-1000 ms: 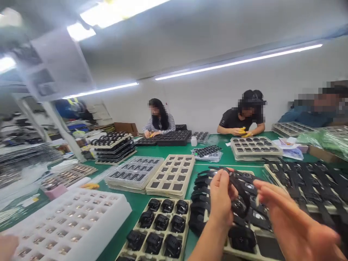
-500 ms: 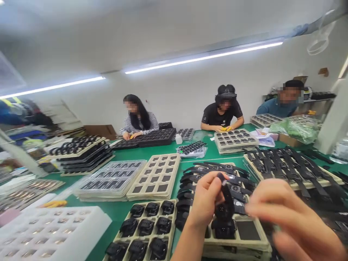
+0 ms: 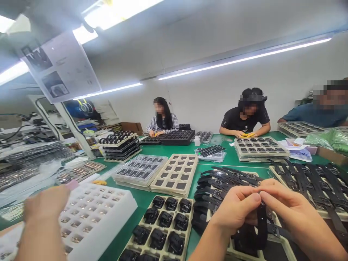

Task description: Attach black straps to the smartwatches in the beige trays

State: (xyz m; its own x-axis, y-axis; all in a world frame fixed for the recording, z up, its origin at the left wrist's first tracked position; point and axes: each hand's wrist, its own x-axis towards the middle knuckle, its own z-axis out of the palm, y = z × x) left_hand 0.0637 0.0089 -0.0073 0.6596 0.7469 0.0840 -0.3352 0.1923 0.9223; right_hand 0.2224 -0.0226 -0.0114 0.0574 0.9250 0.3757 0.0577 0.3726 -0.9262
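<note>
My left hand (image 3: 236, 207) and my right hand (image 3: 288, 207) meet over the tray, their fingertips pinching the upper end of a black watch strap (image 3: 262, 223). Below the fingers the strap hangs down in a loop; the watch body on it is mostly hidden. Beneath lies a beige tray (image 3: 285, 250), one dark pocket of which shows next to the strap. Just behind my hands, flat watches with black straps (image 3: 217, 183) lie in rows. To the left, closed-loop black watches (image 3: 165, 219) sit in a beige compartment tray (image 3: 172, 237).
A co-worker's blurred arm (image 3: 40, 221) reaches over a white foam tray (image 3: 127, 203) of shiny round parts at left. Stacked trays (image 3: 187, 186) stand mid-table. More strapped watches (image 3: 307, 181) lie at right. Three people sit across the green table (image 3: 185, 150).
My right hand has come in from the right to join my left at the strap. The view has swung left, and a co-worker's arm now shows at the left.
</note>
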